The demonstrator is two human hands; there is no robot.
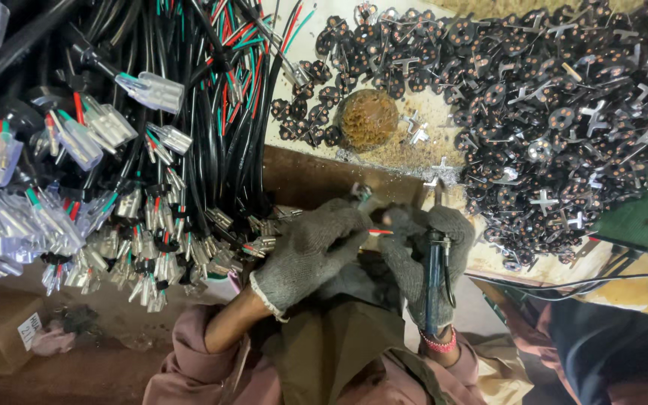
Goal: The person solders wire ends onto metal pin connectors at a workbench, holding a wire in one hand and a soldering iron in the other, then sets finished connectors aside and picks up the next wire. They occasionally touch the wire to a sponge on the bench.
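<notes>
Both my hands wear grey knit gloves and meet at the front edge of a wooden bench. My left hand (pixel 313 251) pinches a thin red and white wire (pixel 380 232) and a small metal terminal near its fingertips. My right hand (pixel 421 259) grips a tool with a dark blue handle (pixel 433 281) that points up toward the wire end. The wire tip sits between the two hands, partly hidden by the fingers.
A thick bundle of black cables (pixel 196 112) with red, green and white cores and clear connector sleeves (pixel 151 91) fills the left. A large heap of black round plug inserts with metal pins (pixel 556 112) covers the bench at the right. A round brown rusty disc (pixel 369 118) lies between them.
</notes>
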